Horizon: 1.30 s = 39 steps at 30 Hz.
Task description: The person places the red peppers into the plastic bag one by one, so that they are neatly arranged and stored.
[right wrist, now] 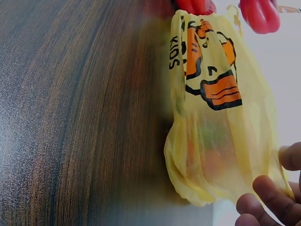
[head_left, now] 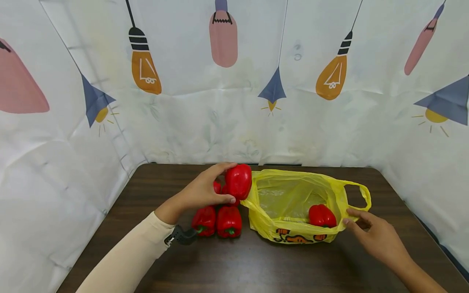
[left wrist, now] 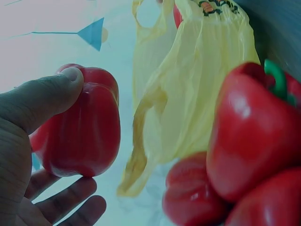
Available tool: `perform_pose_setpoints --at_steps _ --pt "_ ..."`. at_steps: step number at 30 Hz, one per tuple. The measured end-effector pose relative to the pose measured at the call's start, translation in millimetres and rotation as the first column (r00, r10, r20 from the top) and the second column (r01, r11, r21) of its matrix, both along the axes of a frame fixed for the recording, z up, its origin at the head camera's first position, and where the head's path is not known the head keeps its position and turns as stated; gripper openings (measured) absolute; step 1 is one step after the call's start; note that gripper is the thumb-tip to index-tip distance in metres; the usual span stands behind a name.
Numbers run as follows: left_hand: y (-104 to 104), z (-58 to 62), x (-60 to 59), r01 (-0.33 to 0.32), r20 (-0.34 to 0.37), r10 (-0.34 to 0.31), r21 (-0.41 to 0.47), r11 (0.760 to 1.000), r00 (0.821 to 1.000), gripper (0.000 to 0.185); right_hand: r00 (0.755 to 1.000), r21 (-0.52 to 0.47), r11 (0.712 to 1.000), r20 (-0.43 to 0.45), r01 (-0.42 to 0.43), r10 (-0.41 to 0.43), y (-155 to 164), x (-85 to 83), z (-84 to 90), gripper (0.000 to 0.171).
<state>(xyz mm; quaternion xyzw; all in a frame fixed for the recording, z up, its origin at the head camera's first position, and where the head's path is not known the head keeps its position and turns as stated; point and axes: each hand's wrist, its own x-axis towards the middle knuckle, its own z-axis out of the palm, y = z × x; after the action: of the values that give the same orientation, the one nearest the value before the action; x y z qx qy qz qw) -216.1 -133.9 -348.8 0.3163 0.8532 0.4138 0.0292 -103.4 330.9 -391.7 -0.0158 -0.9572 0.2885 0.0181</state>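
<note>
My left hand [head_left: 205, 186] holds a red bell pepper [head_left: 239, 181] between thumb and fingers, raised beside the left rim of a yellow plastic bag [head_left: 264, 228]. In the left wrist view the held bell pepper [left wrist: 89, 125] hangs clear of the others. My right hand [head_left: 379, 236] pinches the bag's right edge near its handle loop, and the right wrist view shows thumb and fingers [right wrist: 277, 200] at the film. The bag's mouth gapes, with one red bell pepper [head_left: 322, 216] lying inside at the right.
Several more red bell peppers [head_left: 229, 221] stand grouped on the dark wooden table [head_left: 242, 268], left of the bag and partly under my left hand. A white printed cloth [head_left: 205, 122] hangs behind and at both sides of the table.
</note>
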Motion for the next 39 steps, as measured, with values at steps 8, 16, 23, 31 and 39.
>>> perform_pose_setpoints --at_steps 8,16,23,31,39 --pt "27.5 -2.5 -0.5 0.092 -0.011 -0.091 0.026 0.995 0.996 0.091 1.000 0.018 1.000 -0.017 0.002 -0.002 1.1 2.1 -0.3 0.067" --pt "55.8 -3.0 -0.3 0.139 -0.031 -0.139 0.000 0.990 0.990 0.089 0.999 0.022 1.000 -0.032 -0.004 0.005 2.1 0.9 -0.4 0.064" --pt "79.0 -7.8 -3.6 0.149 -0.014 -0.149 -0.019 0.989 0.989 0.089 0.999 0.009 1.000 -0.034 -0.006 0.006 3.3 1.4 1.1 0.060" --pt "100.8 -13.0 -7.1 0.154 -0.021 -0.155 -0.060 0.986 0.988 0.089 0.999 0.013 1.000 -0.040 -0.005 0.005 3.5 1.2 -0.5 0.061" --pt "116.1 -16.8 -11.1 0.139 0.009 -0.139 -0.083 0.987 0.990 0.088 0.999 0.015 1.000 -0.051 -0.010 0.011 2.6 1.4 0.4 0.062"
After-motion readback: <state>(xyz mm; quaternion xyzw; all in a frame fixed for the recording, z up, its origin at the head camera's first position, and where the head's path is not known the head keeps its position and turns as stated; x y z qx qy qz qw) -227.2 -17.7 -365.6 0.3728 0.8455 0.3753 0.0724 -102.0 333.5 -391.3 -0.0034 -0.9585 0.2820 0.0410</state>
